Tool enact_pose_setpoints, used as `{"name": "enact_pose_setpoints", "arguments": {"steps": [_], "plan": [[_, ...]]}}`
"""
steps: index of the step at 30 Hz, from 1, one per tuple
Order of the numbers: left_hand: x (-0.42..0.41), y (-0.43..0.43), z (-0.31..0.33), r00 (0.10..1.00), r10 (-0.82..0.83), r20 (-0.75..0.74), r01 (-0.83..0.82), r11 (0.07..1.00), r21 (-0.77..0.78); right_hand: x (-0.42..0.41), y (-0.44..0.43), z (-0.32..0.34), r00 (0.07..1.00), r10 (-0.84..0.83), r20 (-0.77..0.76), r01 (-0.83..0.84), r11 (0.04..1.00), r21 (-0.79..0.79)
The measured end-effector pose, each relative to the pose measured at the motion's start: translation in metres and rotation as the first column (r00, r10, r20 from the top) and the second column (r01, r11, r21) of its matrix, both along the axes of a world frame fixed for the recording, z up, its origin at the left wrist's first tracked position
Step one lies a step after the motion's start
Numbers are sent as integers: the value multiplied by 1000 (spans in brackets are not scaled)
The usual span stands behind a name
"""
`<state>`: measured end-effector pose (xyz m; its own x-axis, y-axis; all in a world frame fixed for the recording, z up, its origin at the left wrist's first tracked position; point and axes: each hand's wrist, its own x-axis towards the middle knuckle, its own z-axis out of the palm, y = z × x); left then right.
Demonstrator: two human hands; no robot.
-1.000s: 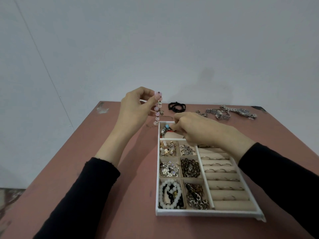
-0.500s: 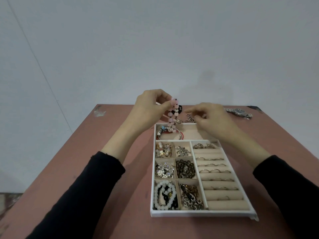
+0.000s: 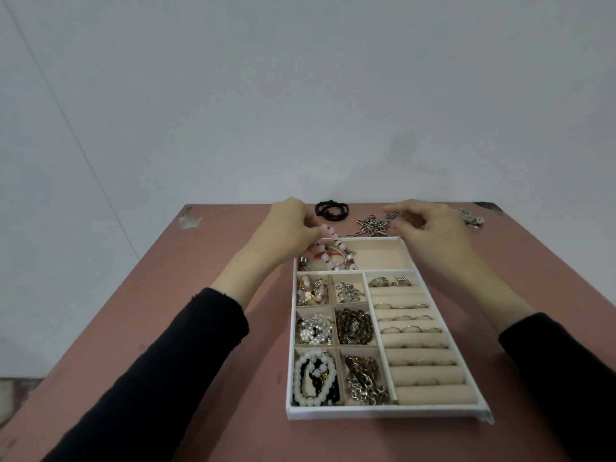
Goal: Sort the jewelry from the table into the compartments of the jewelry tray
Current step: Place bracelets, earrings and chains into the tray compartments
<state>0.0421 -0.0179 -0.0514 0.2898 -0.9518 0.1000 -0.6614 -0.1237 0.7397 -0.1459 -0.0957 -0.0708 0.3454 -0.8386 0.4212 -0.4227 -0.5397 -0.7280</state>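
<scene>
Pale grey wall up top, and a dusty-pink table fills the lower frame. Over on the left, a black sleeve runs in. The left hand hovers at the far left corner of the jewelry tray, fingers curled, pinching a pink bead bracelet. The strand droops into the tray's long far compartment, onto a small heap of pieces at its left end.

Moving across the tray, a white bead bracelet sits in the near left compartment. Dark beads sit in the middle one and tangled chains in the near one just beside it. Rings are slotted between the beige rolls on the right side.

Beyond the tray, black bands lie on the table, then a silver chain just past the far rim. The right hand is poised over that chain with fingers loosely bent. Whether the fingertips actually have a link, I cannot tell. Far right, a watch lies near the table's back edge.
</scene>
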Motion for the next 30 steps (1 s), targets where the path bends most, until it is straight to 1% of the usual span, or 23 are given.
{"name": "enact_pose_setpoints", "arguments": {"steps": [1, 3, 6, 17, 20, 22, 23, 25, 27, 30], "plan": [[2, 0, -1, 995, 9, 102, -9, 1000, 1, 0, 0, 0, 1000, 0, -7, 0, 1000, -2], [4, 2, -2, 968, 29, 250, -30, 1000, 3, 0, 0, 0, 999, -1, -37, 1, 1000, -21], [3, 3, -3, 920, 58, 387, -62, 998, -4, 0, 0, 0, 998, 0, -62, -1, 1000, -30], [2, 11, -14, 859, 132, 495, -121, 991, -55, -2, -4, 0, 996, -17, -84, 15, 1000, -27], [5, 11, -19, 885, 142, 443, -130, 990, -58, -4, -10, 0, 997, -38, -67, 36, 999, -33], [8, 12, -22, 929, 153, 337, -139, 988, -68, -5, -16, 4, 995, -48, -82, 43, 998, -51], [9, 13, -23, 946, 166, 280, -148, 985, -86, -5, -21, 7, 992, -52, -113, 45, 997, -64], [11, 15, -23, 962, 203, 183, -179, 974, -142, -3, -32, 13, 969, -60, -240, 36, 994, -104], [12, 18, -22, 966, 233, 111, -209, 958, -194, 1, -43, 19, 911, -38, -411, -18, 991, -133], [15, 20, -20, 965, 258, 53, -239, 943, -230, 15, -52, 25, 749, -64, -659, -39, 989, -140]]}}
